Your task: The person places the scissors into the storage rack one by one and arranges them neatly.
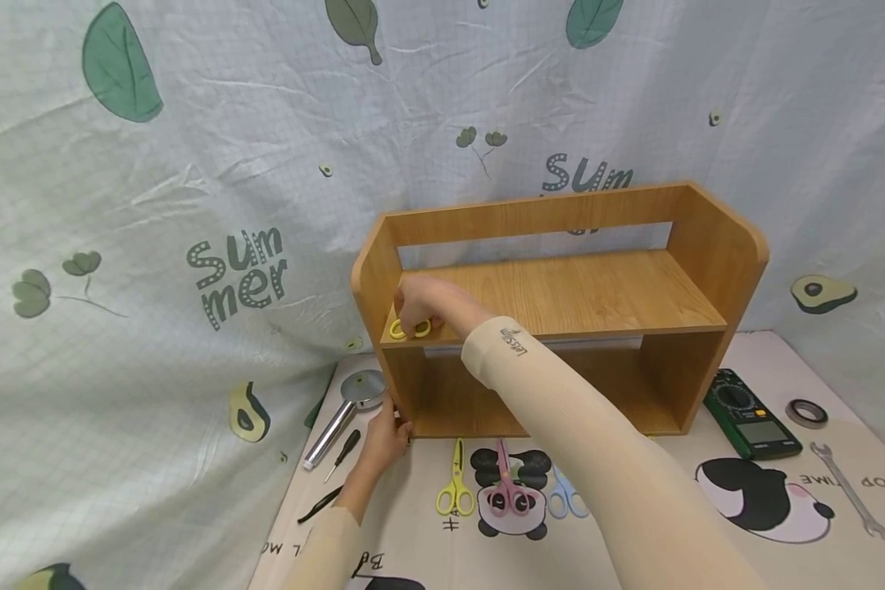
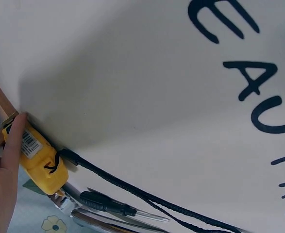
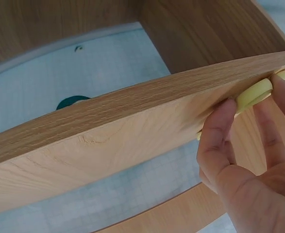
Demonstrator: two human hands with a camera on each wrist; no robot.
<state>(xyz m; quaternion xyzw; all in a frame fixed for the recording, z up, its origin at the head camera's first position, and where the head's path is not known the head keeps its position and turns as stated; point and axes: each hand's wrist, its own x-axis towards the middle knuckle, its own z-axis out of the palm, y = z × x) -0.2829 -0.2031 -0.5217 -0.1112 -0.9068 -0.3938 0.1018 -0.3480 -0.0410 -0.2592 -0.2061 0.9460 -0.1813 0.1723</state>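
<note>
The right hand (image 1: 422, 305) reaches onto the top board of the wooden shelf (image 1: 605, 295) and pinches yellow scissors (image 1: 410, 329) that lie near the board's left front corner. The left hand (image 1: 385, 438) rests on the mat (image 1: 634, 524), with straight fingers touching the shelf's bottom left corner and holding nothing. Yellow, pink and blue scissors (image 1: 507, 492) lie in front of the shelf.

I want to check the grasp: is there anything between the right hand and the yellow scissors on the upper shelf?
Nothing visible stands between them. The right hand already touches the yellow scissors at the left front corner of the upper shelf; in the right wrist view its fingertips lie on the yellow handle at the shelf's edge.
</note>
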